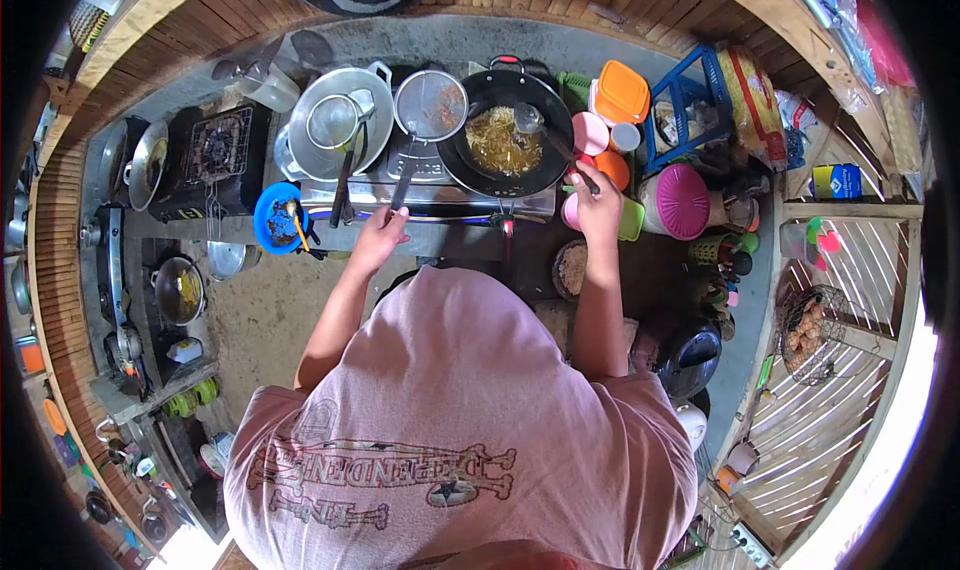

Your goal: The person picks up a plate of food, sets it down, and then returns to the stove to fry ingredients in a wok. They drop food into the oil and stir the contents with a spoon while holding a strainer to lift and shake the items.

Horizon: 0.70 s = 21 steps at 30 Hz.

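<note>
My left hand [380, 238] is closed around the handle of a round mesh strainer [425, 105]. The strainer is held beside the left rim of a black wok [552, 170], with some brownish bits of food in its mesh. In my right hand [598, 208] is the handle of a metal turner [528, 119], whose head is inside the wok at its upper right. Pale, frothy pieces of food [492, 140] and brownish oil fill the wok's bottom. The wok sits on a gas stove [420, 165].
Left of the stove, a large aluminium pot [372, 148] carries a second strainer [332, 122]. A blue bowl [262, 220] with a spoon is at the stove's left corner. Plastic containers [622, 92] and a blue crate [655, 155] crowd the right. A grill [220, 148] is farther left.
</note>
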Each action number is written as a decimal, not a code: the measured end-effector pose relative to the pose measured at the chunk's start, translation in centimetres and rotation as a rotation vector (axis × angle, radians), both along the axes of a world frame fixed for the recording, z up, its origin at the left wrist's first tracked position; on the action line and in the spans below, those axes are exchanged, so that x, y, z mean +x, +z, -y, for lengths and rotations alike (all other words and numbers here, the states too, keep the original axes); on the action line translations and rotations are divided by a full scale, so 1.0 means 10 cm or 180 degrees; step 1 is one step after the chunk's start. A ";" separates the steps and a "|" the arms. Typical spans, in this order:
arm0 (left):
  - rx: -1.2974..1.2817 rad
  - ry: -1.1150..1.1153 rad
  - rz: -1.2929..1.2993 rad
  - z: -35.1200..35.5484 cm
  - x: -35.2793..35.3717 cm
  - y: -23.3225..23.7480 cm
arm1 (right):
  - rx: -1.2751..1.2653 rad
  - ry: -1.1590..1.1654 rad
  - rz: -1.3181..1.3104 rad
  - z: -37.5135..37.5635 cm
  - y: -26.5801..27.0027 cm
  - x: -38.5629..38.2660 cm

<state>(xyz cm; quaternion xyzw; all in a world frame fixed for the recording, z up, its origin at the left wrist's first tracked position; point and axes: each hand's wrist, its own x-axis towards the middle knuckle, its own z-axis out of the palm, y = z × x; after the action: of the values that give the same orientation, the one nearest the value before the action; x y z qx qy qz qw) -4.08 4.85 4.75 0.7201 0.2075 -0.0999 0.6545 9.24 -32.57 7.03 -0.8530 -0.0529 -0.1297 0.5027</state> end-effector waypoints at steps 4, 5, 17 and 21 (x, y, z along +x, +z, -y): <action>-0.0010 0.0002 -0.0027 0.01 0.00 0.05 | 0.0028 -0.0158 0.0165 0.04 0.09 0.03; 0.0011 0.0003 -0.0020 0.01 0.00 0.04 | 0.0013 -0.0213 0.0105 0.05 0.10 0.04; -0.0003 -0.0005 0.0001 0.00 0.00 0.00 | 0.0002 -0.0132 -0.0077 -0.06 -0.13 0.06; 0.0037 0.0002 -0.0007 -0.01 -0.01 0.02 | 0.0149 -0.0242 0.0118 -0.05 -0.05 0.08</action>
<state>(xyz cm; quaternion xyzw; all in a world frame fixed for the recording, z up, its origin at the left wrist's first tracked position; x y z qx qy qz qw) -4.19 4.97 5.00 0.7236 0.2091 -0.0993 0.6502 10.00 -32.03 6.57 -0.8399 -0.0267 -0.1656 0.5162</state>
